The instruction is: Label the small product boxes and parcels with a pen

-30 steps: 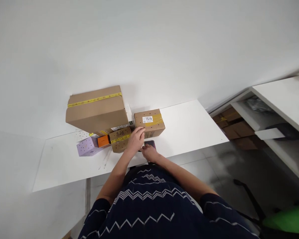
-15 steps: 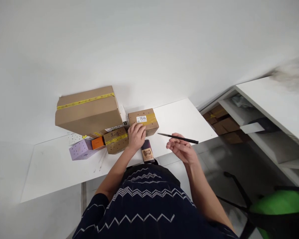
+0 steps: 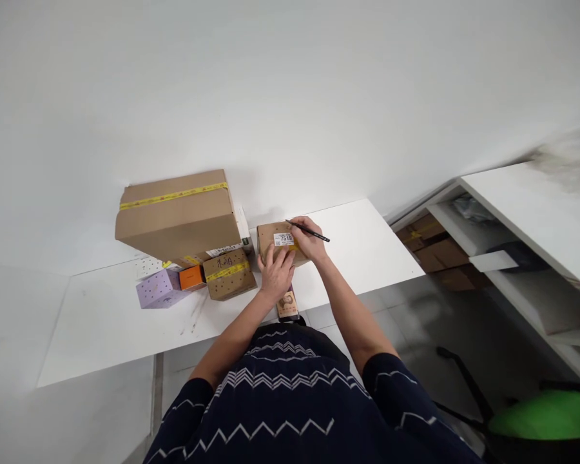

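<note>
A small brown cardboard box [image 3: 267, 233] with a white label reading 7519 and yellow tape sits on the white table. My left hand [image 3: 276, 276] rests on its near side, fingers spread over the cardboard. Over the box's right part, my right hand [image 3: 309, 240] grips a slim black pen [image 3: 319, 235], its tip at the upper face of the box near the label. Below my left hand lies a dark box with a picture of a face [image 3: 287, 304], partly covered by that hand.
Left of the labelled box stand a brown dotted box [image 3: 229, 287], an orange box [image 3: 191, 278], a lilac box [image 3: 159, 291] and a big carton [image 3: 178, 222]. To the right are a white shelf unit [image 3: 536, 212] and a green chair [image 3: 546, 415].
My right hand has moved left with the pen, from beside the box to over it. My left hand has shifted slightly right and down along the box, which now sits a little differently.
</note>
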A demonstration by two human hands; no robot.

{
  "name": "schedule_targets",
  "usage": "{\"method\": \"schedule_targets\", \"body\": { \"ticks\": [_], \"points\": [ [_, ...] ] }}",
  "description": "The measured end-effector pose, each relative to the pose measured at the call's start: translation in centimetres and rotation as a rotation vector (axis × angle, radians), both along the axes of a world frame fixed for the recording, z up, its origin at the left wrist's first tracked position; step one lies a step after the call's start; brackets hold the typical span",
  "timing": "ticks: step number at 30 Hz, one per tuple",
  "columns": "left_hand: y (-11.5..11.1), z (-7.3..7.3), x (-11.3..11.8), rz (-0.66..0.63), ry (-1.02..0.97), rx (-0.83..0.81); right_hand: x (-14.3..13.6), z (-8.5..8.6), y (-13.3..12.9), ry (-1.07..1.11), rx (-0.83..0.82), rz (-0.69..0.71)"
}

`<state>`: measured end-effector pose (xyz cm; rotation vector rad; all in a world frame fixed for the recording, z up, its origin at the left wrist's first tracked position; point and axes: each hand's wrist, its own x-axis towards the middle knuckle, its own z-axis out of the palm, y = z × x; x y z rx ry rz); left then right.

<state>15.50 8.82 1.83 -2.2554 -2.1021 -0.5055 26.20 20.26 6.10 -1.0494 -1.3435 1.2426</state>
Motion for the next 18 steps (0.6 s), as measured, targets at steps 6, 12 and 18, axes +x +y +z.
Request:
{"method": "schedule_targets", "body": {
  "ticks": [6,12,18],
  "points": [
    [0.2,-0.1,-0.6,-0.004,0.008,0.013,-1.2,-2.3,0.9,-0.129,0.102,-0.078],
    [0.4,-0.1,-0.4,-0.007,0.001,0.032,-1.0,-2.0,1.0,-0.248,0.152,-0.039],
    [0.5,0.1,-0.5,-0.006,0.0,0.024,-1.3,-2.3,1.6,-0.36,0.185,-0.009]
  ]
}}
